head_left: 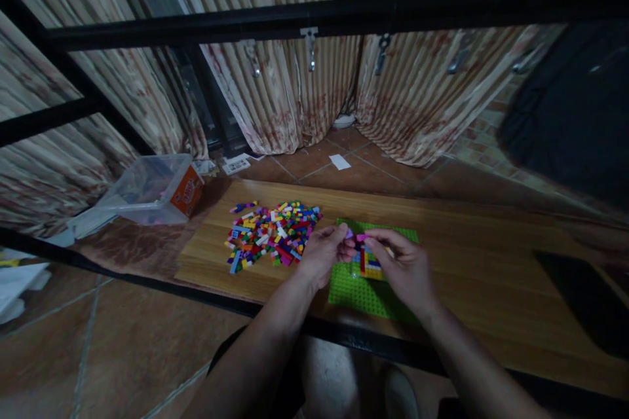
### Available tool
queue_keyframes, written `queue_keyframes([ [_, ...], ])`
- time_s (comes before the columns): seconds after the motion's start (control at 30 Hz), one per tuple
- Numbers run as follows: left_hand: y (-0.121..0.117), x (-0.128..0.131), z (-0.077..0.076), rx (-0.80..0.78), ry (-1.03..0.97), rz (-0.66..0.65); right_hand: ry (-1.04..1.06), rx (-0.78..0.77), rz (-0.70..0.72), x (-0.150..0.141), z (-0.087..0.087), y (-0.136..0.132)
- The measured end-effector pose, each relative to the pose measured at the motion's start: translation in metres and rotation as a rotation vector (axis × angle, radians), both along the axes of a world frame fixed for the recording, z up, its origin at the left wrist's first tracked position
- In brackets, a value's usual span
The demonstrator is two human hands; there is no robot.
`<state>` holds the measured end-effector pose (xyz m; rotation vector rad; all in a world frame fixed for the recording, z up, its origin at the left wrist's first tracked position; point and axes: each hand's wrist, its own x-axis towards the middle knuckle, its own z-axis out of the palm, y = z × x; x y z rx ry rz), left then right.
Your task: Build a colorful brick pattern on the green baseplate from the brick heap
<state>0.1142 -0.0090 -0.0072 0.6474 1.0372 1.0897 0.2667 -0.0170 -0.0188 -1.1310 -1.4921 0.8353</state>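
Note:
Over a green baseplate, both hands are held close together. My left hand pinches a small purple brick between thumb and fingers. A magenta brick is gripped at the fingertips of my right hand. Below the hands, a low build of red, yellow and blue bricks sits on the baseplate, partly covered by my right hand. To the left of my left hand lies a wide pile of loose mixed-colour bricks.
A clear plastic box with an orange label stands beyond the left end of the wooden board. A dark flat object lies at the right. A black metal bar with hooks crosses in front of striped curtains.

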Motion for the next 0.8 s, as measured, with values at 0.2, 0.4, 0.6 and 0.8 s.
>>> queue_keyframes([
  [0.2, 0.007, -0.012, -0.014, 0.203, 0.368, -0.016, 0.209, -0.099, -0.155, 0.027, 0.005, 0.014],
  [0.4, 0.008, -0.018, -0.023, 0.353, 0.554, -0.115, 0.347, -0.203, -0.146, 0.048, 0.007, 0.019],
  [0.6, 0.001, -0.009, -0.017, 0.377, 0.612, -0.233, 0.246, -0.249, -0.122, 0.053, 0.001, 0.022],
  [0.8, 0.000, -0.003, -0.019, 0.457, 0.753, -0.246, 0.159, -0.266, -0.128, 0.052, -0.004, 0.022],
])
